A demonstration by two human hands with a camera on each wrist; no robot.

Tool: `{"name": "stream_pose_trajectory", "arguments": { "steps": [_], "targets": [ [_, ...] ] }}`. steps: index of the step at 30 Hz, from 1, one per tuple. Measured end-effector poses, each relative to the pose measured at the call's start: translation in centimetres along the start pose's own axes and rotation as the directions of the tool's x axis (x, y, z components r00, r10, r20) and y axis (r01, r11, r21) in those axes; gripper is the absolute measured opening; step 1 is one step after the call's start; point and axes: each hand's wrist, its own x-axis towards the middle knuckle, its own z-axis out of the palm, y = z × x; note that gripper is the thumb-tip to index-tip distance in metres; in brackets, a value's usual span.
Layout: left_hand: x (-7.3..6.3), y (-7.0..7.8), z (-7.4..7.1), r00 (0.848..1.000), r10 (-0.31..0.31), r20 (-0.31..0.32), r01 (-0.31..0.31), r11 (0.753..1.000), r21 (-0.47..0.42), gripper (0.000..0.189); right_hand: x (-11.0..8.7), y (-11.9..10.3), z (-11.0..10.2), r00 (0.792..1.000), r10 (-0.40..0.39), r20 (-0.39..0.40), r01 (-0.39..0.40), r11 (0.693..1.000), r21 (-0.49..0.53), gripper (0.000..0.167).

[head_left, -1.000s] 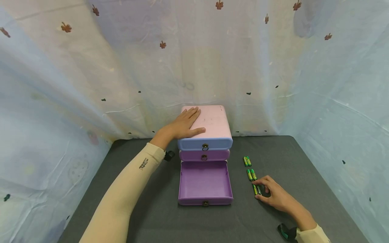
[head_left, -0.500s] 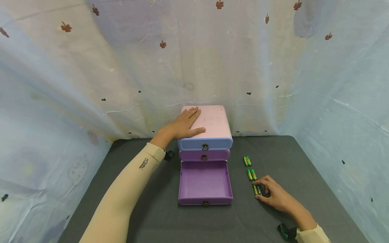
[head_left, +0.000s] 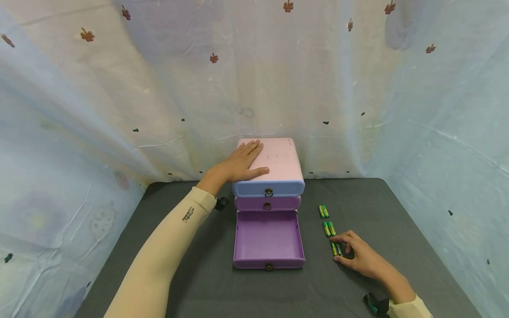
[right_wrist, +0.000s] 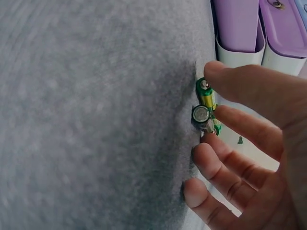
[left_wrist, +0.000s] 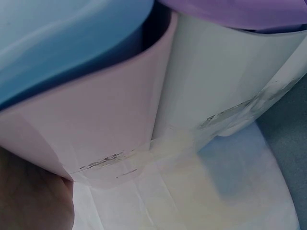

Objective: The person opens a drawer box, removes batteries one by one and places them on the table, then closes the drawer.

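My left hand [head_left: 244,162] rests flat on the pink top [head_left: 278,159] of a small drawer cabinet, fingers spread. Below that top are a blue drawer front [head_left: 254,189] and a purple drawer front [head_left: 250,203], both with ring pulls. The lowest purple drawer [head_left: 268,236] is pulled out. To the right, my right hand [head_left: 363,256] is at the nearest pair of green AA batteries [head_left: 334,249], index finger at their far end and thumb at the near end. The right wrist view shows the battery [right_wrist: 206,96] ends between thumb and fingers, on the cloth.
Two more pairs of green batteries, a middle pair [head_left: 329,229] and a far pair [head_left: 324,211], lie in line beyond the right hand. Dark grey cloth [head_left: 278,296] covers the table. A pale patterned curtain [head_left: 254,88] hangs behind and at both sides.
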Motion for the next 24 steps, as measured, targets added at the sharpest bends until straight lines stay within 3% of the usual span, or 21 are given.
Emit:
{"name": "stream_pose_trajectory", "arguments": {
  "steps": [17,24],
  "targets": [
    [0.1,0.0,0.0,1.000,0.003,-0.002,-0.003,1.000,0.003,0.096,0.0,-1.1,0.6,0.978,-0.134,-0.157,0.126,0.990,-0.060,0.043],
    [0.1,0.0,0.1,1.000,-0.001,-0.002,0.001,1.000,0.004,0.096,0.2,-2.1,1.1,0.952,-0.222,-0.211,0.217,0.975,-0.045,0.040]
  ]
}}
